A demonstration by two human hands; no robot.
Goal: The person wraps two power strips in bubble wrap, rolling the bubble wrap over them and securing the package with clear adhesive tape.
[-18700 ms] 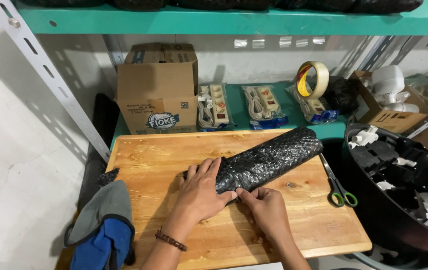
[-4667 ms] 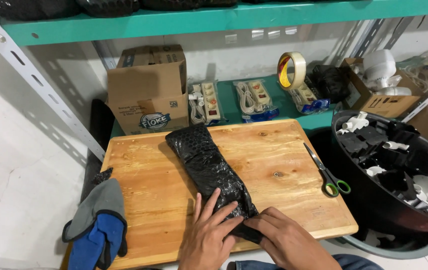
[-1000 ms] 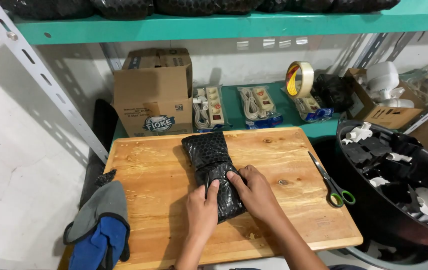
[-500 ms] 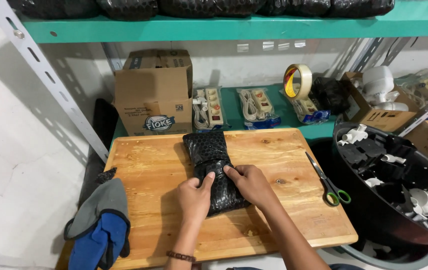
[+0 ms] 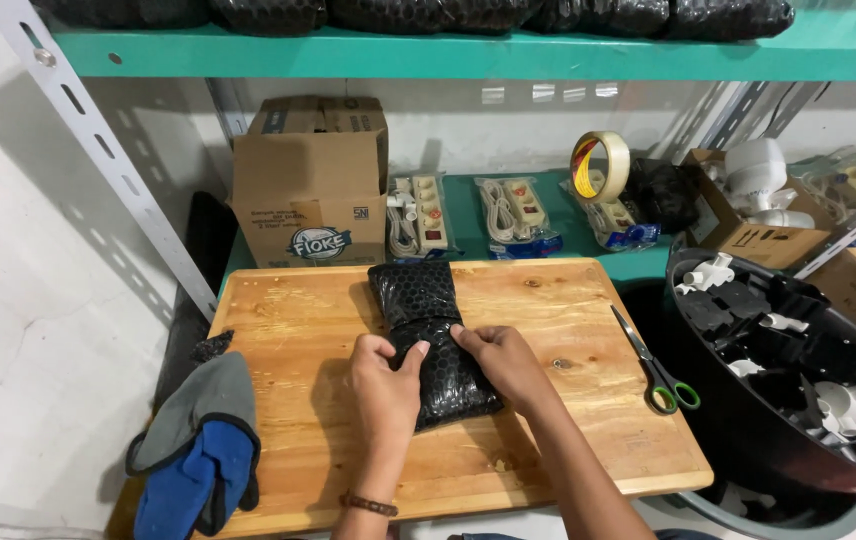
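Left hand (image 5: 385,383) fingers (image 5: 414,352) curled together, tips pressing down on the black bubble-wrap bundle (image 5: 430,340) near its middle, thumb side tucked at the bundle's left edge. Right hand (image 5: 501,362) fingers (image 5: 460,335) also bunched, tips on the bundle's top just beside the left fingertips; the 2 hands nearly meet there. Can't tell if either hand actually pinches a flap or only presses.

Bundle lies lengthwise away from the person, under and between both hands, flat on the wooden board (image 5: 558,440); the far end sticks out past the fingertips, the near end shows below the left palm. A band crosses the wrap just beyond the fingertips.

Bracelet (image 5: 369,505) on left wrist. Green-handled scissors (image 5: 656,362) lie on the board, well right of the right hand. Grey and blue gloves (image 5: 198,450) hang at the board's left edge, left of the left hand. Beyond the bundle: cardboard box (image 5: 310,195), 2 packed power strips (image 5: 468,213), a tape roll (image 5: 599,165) on the teal shelf (image 5: 638,262). Far right, black tub (image 5: 748,440) with black and white parts.
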